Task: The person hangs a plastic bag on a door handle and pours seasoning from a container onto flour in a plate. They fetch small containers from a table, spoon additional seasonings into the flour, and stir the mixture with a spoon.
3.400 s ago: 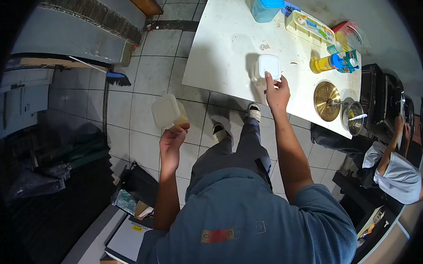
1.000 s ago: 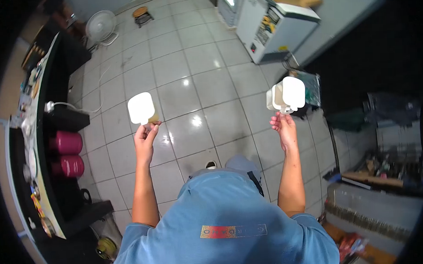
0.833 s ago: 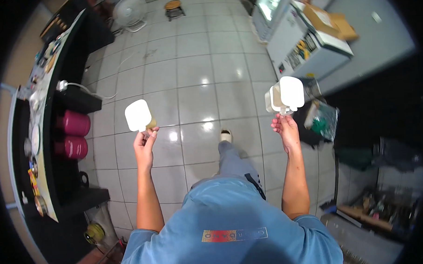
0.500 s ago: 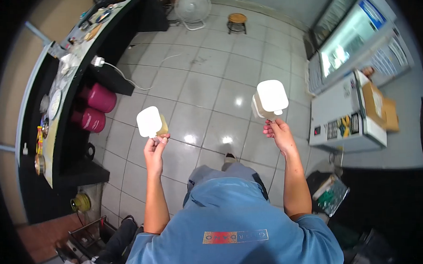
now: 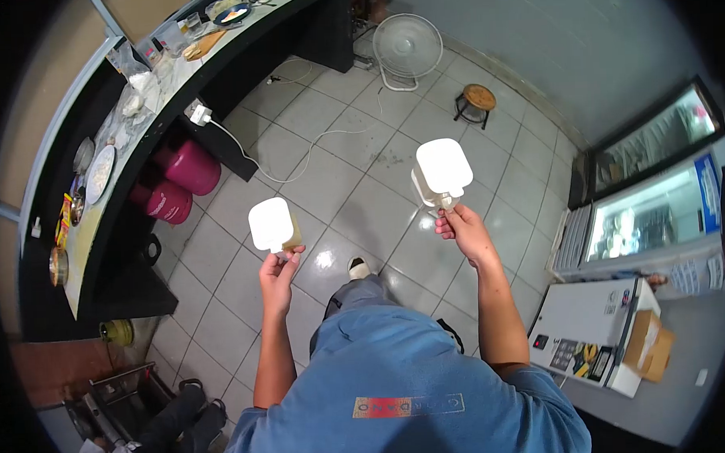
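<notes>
Two lidded plastic containers are held up in front of me over the tiled floor. My left hand is closed around the near end of one container; its white square lid faces up, and a yellowish side shows below it. Farther right, my right hand grips a second white-lidded container at its near end, seemingly by a handle. Its body is see-through, with contents I cannot make out. Both containers are apart from every surface.
Along the left runs a curved counter with a plate and cutting board. Pink cylinders stand beneath it. A white cord crosses the floor. Ahead are a fan and stool; right, a freezer. A seated person's legs show lower left.
My view has turned left, so the fan, stool and freezer sit farther right. One shoe has come into fuller view. Both hands still hold their containers.
</notes>
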Tool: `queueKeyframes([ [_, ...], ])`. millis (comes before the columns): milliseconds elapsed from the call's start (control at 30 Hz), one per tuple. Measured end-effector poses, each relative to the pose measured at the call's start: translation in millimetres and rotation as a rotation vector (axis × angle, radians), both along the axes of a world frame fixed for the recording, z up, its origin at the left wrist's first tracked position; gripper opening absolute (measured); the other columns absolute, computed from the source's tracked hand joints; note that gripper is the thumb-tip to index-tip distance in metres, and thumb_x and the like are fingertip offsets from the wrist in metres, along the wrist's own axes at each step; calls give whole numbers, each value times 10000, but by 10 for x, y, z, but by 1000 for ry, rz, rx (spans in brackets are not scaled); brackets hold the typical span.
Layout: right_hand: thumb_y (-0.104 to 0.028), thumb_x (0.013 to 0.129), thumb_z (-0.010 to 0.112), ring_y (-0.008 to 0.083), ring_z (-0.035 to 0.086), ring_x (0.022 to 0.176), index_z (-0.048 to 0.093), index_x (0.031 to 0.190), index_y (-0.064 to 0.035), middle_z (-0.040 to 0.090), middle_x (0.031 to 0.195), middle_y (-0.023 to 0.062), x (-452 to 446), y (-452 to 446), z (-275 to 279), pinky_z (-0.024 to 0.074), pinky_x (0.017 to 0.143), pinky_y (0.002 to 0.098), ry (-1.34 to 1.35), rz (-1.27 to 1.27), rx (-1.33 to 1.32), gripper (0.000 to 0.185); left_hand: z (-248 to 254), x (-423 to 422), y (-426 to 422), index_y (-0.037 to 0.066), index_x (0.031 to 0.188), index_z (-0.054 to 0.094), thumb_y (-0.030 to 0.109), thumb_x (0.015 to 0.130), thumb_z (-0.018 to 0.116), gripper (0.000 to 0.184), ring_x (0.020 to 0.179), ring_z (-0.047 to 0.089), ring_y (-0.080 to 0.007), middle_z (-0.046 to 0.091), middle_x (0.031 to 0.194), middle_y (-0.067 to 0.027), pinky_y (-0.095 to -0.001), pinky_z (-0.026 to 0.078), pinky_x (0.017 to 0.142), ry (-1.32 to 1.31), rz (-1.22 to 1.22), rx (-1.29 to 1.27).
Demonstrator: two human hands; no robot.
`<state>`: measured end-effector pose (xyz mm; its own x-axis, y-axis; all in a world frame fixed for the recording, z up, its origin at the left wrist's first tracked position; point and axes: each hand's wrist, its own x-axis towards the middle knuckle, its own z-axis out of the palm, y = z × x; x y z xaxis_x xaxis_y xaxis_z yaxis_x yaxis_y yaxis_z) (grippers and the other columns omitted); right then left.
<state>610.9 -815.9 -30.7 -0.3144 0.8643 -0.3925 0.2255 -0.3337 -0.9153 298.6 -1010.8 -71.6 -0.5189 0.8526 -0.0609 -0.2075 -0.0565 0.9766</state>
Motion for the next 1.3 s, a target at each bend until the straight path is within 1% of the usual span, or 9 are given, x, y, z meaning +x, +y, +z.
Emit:
queueKeyframes([
  [133,-209,989,438,116,589,766,587,1023,-7,609,853,44,-695,1018,-35,472,691,250,14,64,-77,253,40,-649,1031,74,909,550,52,892,593,51,989,580,-119,661,1032,-69,-260,425,859,16,23,-12],
  [300,-206,992,435,114,588,765,589,1026,-13,606,854,36,-1629,2313,18,470,692,247,36,199,-65,250,241,-1392,2242,78,904,553,58,892,596,48,976,581,-113,663,1031,-59,-258,424,859,45,96,-51],
  [367,-205,993,433,112,586,763,589,1026,-14,604,853,32,-2011,2830,28,469,692,247,22,257,-59,249,264,-1654,2677,78,900,558,62,890,602,47,953,577,-99,667,1021,-53,-247,427,835,58,125,42],
  [533,-211,997,425,111,583,761,588,1033,-10,600,854,34,-3016,4233,20,469,698,248,35,498,-29,261,124,-2304,3642,74,889,560,67,890,606,46,936,580,-101,669,1008,-54,-250,435,833,72,283,17],
  [667,-220,997,426,109,584,762,588,1038,-8,602,854,37,-3830,5235,177,469,694,241,62,651,-22,270,245,-2711,4342,71,891,555,70,900,596,42,948,594,-119,669,1008,-64,-273,445,858,77,438,-17],
  [800,-233,997,429,110,588,755,587,1041,-1,607,858,46,-4713,6042,399,471,687,237,31,800,-25,284,310,-3164,4786,63,907,544,52,911,575,33,1000,606,-146,668,1018,-77,-285,446,889,58,543,16],
  [900,-237,996,434,112,593,752,587,1039,0,609,859,50,-5331,6529,372,472,687,234,25,873,-36,286,338,-3537,5067,64,906,544,46,910,574,35,1000,606,-149,668,1017,-77,-289,446,890,59,615,-1],
  [1133,-227,991,446,114,602,778,593,1037,-23,620,878,47,-6789,7227,333,477,704,241,59,915,-27,255,58,-4951,5507,66,893,551,45,910,577,38,985,609,-150,674,1003,-79,-295,444,896,67,690,-20],
  [1300,-241,989,449,127,615,780,603,1032,-25,626,873,56,-7688,7491,256,475,710,244,33,873,-50,268,97,-5946,5712,47,882,562,45,904,589,35,969,610,-151,677,994,-89,-290,437,901,80,716,-36],
])
